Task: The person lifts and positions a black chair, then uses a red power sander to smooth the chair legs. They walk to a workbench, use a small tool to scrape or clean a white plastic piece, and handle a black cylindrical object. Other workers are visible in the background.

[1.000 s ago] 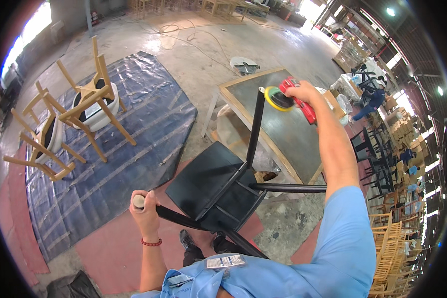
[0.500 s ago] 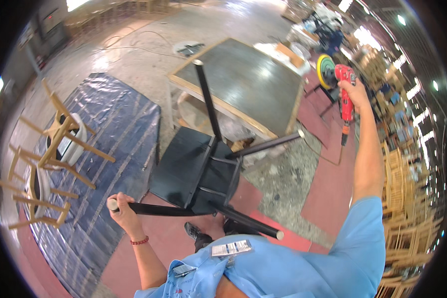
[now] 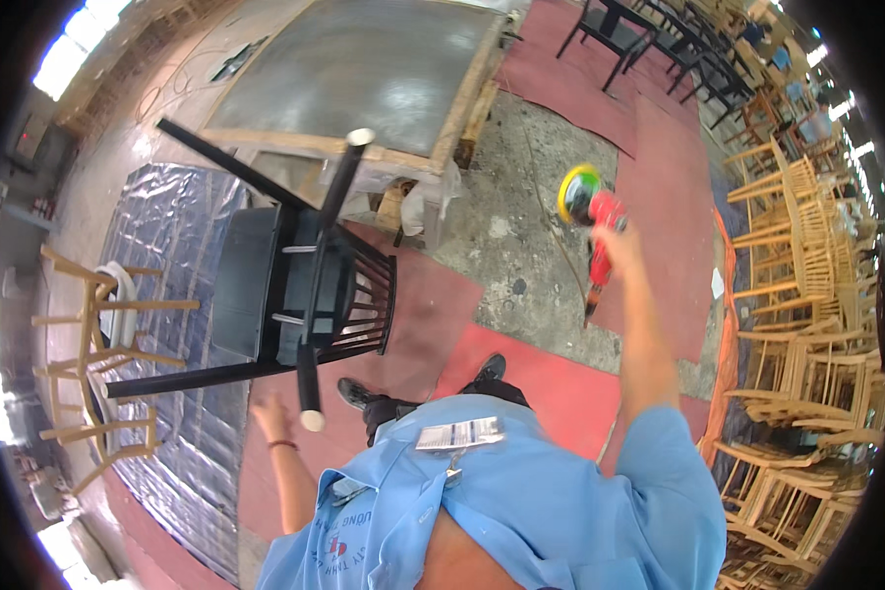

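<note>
One red sander (image 3: 605, 211) in the right hand (image 3: 616, 244): gripping it by the body with wrapped fingers, holding it well apart from the chair, appearing against bare concrete (image 3: 521, 258) and a red floor sheet (image 3: 671, 226). Pointing disc end up and slightly left in the view, running its long axis nearly up and down, ending low in a narrow dark tail. Looking bright red along the body, carrying a round disc (image 3: 578, 194) rimmed in yellow, showing green and black within, blurring slightly.

Seeing next, to the left, a black chair (image 3: 330, 295) turned over, presenting its underside, splaying two legs leftward, one upward and one downward in the view. Aiming its slatted back rightward, looking dark and smooth, showing pale tips on at least two legs.

Finding the left hand (image 3: 271, 421) blurred just below the chair; being unable to tell open fingers from curled.

Noticing farther out a grey-topped counter (image 3: 354, 79) beyond the chair, pale wooden chairs (image 3: 147, 306) at left by blue sheeting (image 3: 182, 442), and wooden chair frames (image 3: 796, 236) at right.
</note>
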{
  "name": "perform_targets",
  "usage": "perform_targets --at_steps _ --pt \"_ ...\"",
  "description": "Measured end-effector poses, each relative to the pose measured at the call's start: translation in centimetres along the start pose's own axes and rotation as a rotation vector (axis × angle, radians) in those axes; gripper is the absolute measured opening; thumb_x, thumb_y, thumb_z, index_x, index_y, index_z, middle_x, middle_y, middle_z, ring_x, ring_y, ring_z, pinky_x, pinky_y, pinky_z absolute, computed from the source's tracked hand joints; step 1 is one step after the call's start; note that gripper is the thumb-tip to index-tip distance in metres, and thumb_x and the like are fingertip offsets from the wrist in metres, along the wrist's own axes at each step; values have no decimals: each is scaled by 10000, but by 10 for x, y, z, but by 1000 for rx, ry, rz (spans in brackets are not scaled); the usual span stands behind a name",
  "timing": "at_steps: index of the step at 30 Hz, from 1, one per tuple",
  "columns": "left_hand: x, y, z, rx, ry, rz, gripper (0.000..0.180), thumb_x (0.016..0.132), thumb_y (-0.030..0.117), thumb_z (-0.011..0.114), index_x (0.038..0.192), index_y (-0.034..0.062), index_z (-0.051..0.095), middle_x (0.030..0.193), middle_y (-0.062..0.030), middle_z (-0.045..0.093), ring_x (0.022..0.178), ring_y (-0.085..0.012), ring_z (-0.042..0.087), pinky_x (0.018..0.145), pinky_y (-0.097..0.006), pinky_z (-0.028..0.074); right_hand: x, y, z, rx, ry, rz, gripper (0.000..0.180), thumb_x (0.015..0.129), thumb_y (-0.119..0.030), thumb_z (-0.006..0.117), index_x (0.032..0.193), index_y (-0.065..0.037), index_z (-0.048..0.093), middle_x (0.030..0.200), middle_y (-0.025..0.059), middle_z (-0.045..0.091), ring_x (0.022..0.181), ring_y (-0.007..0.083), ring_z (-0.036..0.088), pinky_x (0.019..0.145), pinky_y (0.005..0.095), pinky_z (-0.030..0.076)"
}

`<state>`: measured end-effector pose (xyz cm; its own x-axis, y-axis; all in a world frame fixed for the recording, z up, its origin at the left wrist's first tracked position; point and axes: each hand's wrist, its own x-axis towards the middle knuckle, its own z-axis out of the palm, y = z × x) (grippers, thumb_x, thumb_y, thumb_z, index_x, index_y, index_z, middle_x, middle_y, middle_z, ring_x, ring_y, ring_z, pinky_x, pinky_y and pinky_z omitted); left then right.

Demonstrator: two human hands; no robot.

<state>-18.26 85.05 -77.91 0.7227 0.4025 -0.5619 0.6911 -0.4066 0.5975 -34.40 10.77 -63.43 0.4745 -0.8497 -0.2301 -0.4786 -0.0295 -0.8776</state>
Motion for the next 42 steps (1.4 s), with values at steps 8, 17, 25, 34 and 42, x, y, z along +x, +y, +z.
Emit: perform_targets --at_steps 8,17,25,34,42 --pt "-121 40 194 543 -819 -219 534 923 439 656 1344 126 553 1187 -97 624 1029 -284 645 778 -492 546 -46 179 -64 -198 -200 168 466 612 -115 787 1053 -20 667 861 58 678 766 170 639 711 361 534" --pt "-106 173 422 667 -928 129 535 918 501 620 1261 91 647 1019 -92 686 856 -254 678 629 -433 562 94 190 -131 -109 -372 277 372 675 -60 732 1041 -53 665 869 33 642 704 157 611 631 329 499" --pt "-122 357 604 1031 -1088 390 559 905 505 609 1241 62 660 919 -106 691 733 -248 671 599 -424 557 236 149 -239 -22 55 414 374 716 -30 688 1080 -35 602 794 38 603 644 155 603 544 314 483" --pt "-146 533 752 854 -850 360 539 879 483 636 1180 41 702 1080 -175 724 1072 -290 676 907 -400 525 492 115 -256 223 27 393 322 766 -113 710 1048 -35 576 729 69 601 591 194 615 525 341 519" --pt "-193 572 848 372 -743 51 514 934 419 629 1281 40 612 1062 -128 700 922 -247 689 714 -404 580 768 4 -221 209 -226 324 219 799 -150 732 958 -53 616 706 42 607 590 165 604 542 315 496"
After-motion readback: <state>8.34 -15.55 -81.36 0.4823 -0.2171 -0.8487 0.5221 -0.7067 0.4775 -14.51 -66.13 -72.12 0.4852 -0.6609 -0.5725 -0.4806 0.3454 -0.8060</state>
